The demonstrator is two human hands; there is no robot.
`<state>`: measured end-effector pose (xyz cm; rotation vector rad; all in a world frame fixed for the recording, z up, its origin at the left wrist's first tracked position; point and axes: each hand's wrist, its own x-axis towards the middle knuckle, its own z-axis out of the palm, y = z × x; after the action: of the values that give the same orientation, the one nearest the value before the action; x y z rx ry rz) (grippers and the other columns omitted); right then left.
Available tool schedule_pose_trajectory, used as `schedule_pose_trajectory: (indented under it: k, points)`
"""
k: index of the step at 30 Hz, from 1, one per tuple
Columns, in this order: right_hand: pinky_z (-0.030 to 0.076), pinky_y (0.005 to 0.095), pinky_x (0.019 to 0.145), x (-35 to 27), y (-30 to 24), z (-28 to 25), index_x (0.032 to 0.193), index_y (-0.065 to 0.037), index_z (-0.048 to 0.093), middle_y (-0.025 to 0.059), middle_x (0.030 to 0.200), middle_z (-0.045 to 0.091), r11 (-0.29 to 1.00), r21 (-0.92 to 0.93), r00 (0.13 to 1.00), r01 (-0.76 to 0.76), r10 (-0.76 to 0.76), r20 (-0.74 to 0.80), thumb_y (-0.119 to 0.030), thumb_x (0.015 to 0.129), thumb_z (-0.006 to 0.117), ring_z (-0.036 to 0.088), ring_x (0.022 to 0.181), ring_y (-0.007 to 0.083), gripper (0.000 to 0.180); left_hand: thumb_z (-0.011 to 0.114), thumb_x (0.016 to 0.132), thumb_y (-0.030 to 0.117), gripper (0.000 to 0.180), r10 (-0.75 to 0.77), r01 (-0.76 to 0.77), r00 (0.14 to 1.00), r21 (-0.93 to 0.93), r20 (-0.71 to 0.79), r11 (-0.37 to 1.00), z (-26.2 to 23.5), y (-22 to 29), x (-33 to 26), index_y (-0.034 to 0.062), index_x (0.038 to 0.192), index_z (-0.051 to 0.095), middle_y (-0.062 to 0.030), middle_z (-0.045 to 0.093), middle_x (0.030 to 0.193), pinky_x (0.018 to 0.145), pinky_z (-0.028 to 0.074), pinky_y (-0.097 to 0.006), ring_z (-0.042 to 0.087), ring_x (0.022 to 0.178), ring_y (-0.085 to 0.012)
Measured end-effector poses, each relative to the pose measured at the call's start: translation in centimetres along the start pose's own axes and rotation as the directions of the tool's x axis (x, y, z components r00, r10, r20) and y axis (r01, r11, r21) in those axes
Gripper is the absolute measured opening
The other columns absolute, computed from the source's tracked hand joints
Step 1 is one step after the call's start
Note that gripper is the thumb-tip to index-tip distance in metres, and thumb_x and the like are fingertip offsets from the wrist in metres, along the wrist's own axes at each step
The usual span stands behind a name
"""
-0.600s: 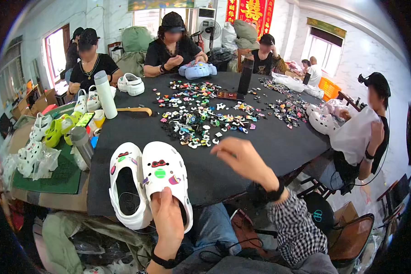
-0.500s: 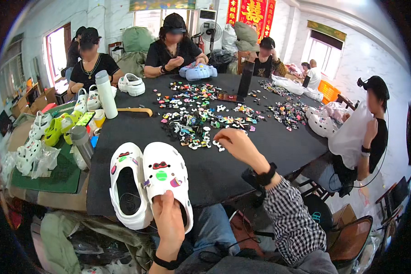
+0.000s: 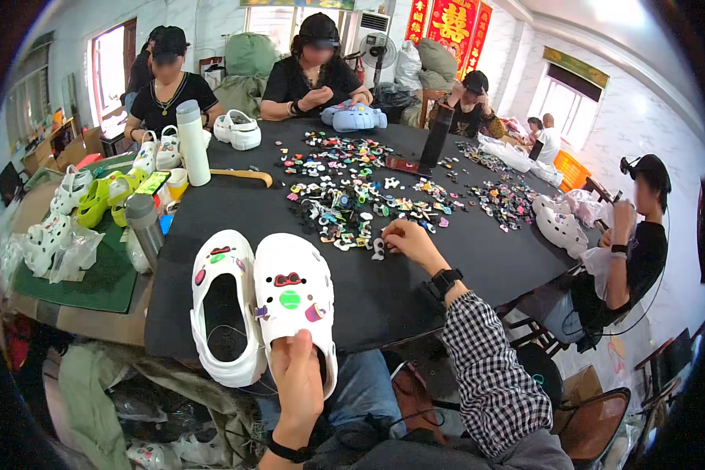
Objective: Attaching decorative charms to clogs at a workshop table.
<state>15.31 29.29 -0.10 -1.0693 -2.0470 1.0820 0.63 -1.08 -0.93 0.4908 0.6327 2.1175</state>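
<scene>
The left hand (image 3: 299, 385) clamps a white shoe (image 3: 291, 262) at its opening, beside the matching shoe (image 3: 240, 257) at the black table's (image 3: 486, 266) near edge, while the right hand (image 3: 412, 241), fingertips bunched, meets a small pale charm (image 3: 378, 249) beside the charm pile (image 3: 352, 200), whether pinching it I cannot tell.

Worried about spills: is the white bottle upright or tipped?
Upright: its base rests on the black tabletop and the bottle's grey cap points up.
</scene>
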Motion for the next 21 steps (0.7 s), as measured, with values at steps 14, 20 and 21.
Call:
schedule_pose_trajectory:
  k: [14,20,21]
  points:
    - [0.054,0.0331,0.071,-0.1,-0.8,0.9,0.101,0.0,0.064,0.0119,0.088,0.066,0.898,-0.383,0.976,0.215,-0.21,0.056,-0.017,0.083,0.068,0.066,0.079,0.0229,0.025,0.051,0.097,0.008,0.046,0.019,-0.018,1.0,0.026,-0.023,0.999,-0.1,-0.3,-0.1,-0.0007,0.138,0.034,-0.0104,0.044,0.136,0.107,0.033,-0.035,0.044,0.125,-0.0196]
    - [0.057,0.0265,0.069,-0.1,0.5,0.0,0.105,0.002,0.063,0.0079,0.089,0.066,0.999,-0.038,0.999,0.033,-0.032,0.024,-0.004,0.09,0.057,0.065,0.078,0.0126,0.017,0.051,0.097,0.008,0.045,-0.01,0.011,0.999,0.019,-0.051,1.0,0.0,-0.2,-0.1,0.0001,0.138,0.034,-0.0094,0.045,0.135,0.106,0.033,-0.034,0.044,0.124,-0.0184]
    - [0.057,0.0269,0.069,-0.1,0.5,0.0,0.105,0.002,0.064,0.0079,0.089,0.066,0.997,-0.067,0.998,0.05,-0.048,0.038,-0.004,0.09,0.057,0.065,0.078,0.0127,0.017,0.051,0.097,0.009,0.044,-0.019,0.019,0.999,0.015,-0.046,1.0,0.0,-0.1,-0.2,0.0002,0.137,0.035,-0.0091,0.045,0.135,0.106,0.034,-0.033,0.044,0.124,-0.018]
